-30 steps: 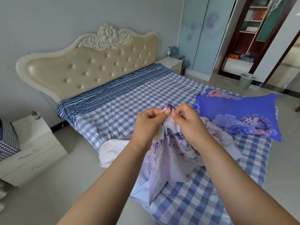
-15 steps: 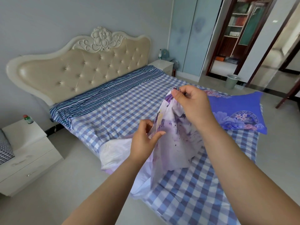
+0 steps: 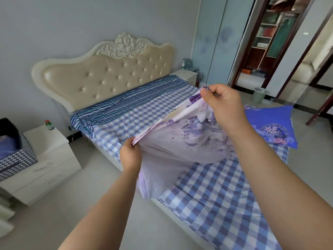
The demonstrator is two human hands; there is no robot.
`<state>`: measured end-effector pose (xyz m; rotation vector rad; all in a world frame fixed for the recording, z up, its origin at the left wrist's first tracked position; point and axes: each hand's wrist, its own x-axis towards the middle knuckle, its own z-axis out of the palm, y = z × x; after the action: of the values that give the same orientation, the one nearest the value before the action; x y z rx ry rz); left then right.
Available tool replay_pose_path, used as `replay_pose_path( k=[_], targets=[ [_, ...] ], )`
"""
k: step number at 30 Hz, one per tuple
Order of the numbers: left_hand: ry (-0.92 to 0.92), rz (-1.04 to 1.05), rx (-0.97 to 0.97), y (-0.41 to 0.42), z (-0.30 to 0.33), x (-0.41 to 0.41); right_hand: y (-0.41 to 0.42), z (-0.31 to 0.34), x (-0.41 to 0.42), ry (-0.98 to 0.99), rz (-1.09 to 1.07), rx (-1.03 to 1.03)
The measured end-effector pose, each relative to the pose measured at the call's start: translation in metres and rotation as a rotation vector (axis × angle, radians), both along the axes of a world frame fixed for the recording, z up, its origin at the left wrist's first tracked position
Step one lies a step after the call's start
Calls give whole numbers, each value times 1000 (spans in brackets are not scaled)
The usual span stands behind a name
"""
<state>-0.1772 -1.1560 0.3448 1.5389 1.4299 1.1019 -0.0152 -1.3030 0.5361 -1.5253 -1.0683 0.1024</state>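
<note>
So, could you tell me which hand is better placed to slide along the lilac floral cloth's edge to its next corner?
Probably the left hand: it pinches the taut edge of the pale lilac floral cloth lower, with slack fabric hanging below. The right hand pinches the top corner, so it should anchor.

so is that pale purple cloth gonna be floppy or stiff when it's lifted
Probably floppy: the pale purple cloth sags between the left hand and right hand. Likely light, since pinches at one edge carry it. It may drag, as its lower part trails on the bed.
</note>
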Motion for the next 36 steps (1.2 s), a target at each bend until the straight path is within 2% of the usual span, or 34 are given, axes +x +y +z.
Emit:
replay_pose_path(
  k=[5, 7, 9, 11, 12, 15, 16, 17, 18, 22, 24, 30, 36],
  targets=[
    [-366, 436, 228, 13, 58, -91, 21, -12, -48, 37, 65, 36],
    [-427, 538, 356, 12, 73, -119, 27, -14, -72, 66, 92, 101],
    [-429, 554, 447, 9, 74, -140, 31, -12, -88, 111, 104, 188],
    [-254, 478, 414, 4, 61, -157, 35, -8, -97, 138, 109, 247],
    [-61, 374, 338, 7, 48, -166, 36, -8, -101, 123, 128, 253],
    [560, -218, -125, 13, 14, -187, 41, -12, -118, -52, 213, 151],
    [649, -357, -209, 12, 7, -190, 43, -16, -126, -98, 245, 100],
    [659, -436, -245, 9, 5, -190, 45, -19, -133, -124, 275, 50],
    [583, -483, -234, 4, 7, -188, 47, -22, -139, -138, 295, 3],
    [-77, -629, -49, -26, 52, -165, 47, -32, -156, -161, 378, -148],
    [-251, -653, 33, -34, 79, -158, 47, -36, -165, -158, 422, -193],
    [-281, -662, 40, -39, 102, -148, 44, -46, -164, -44, 462, -174],
    [-213, -709, 28, -36, 112, -145, 45, -64, -162, 106, 469, -132]
  ],
)
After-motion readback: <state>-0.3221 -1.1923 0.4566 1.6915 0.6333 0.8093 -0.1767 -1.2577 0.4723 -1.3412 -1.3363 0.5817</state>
